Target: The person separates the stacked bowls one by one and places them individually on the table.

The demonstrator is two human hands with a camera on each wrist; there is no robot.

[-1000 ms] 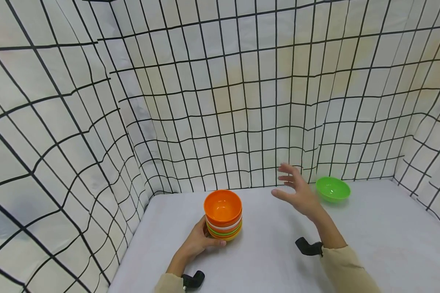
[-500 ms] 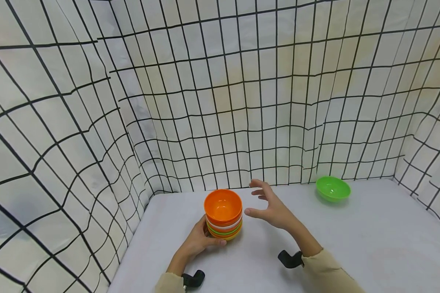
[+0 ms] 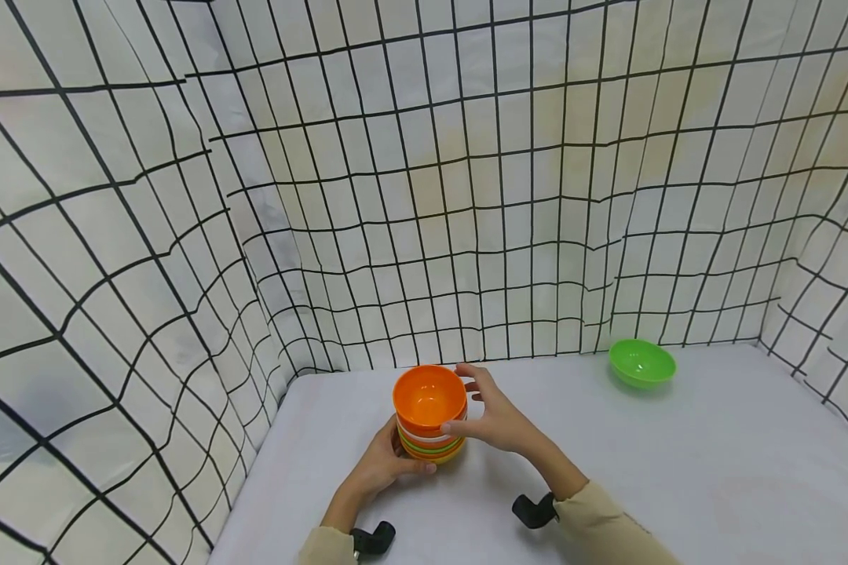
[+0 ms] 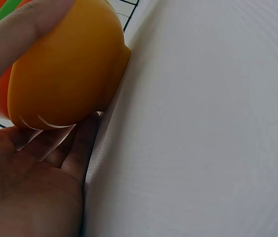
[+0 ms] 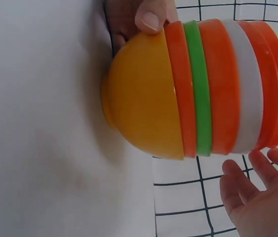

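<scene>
"Where does the stack of bowls (image 3: 431, 416) stand?"
"Upright on the left part of your counter (image 3: 735, 471), with a yellow bowl (image 5: 143, 98) lowest and an orange bowl (image 3: 429, 396) on top."
"How are the hands?"
"Your left hand (image 3: 381, 461) grips the stack low on its left side. Your right hand (image 3: 493, 416) is spread around the top's right side; I can't tell whether it touches."
"Farther out?"
"A green bowl (image 3: 641, 364) sits far right, near the gridded backdrop (image 3: 517, 216)."

White tabletop (image 3: 735, 455) beneath a bowl stack (image 3: 429, 414) and separate green bowl (image 3: 641, 365).
</scene>
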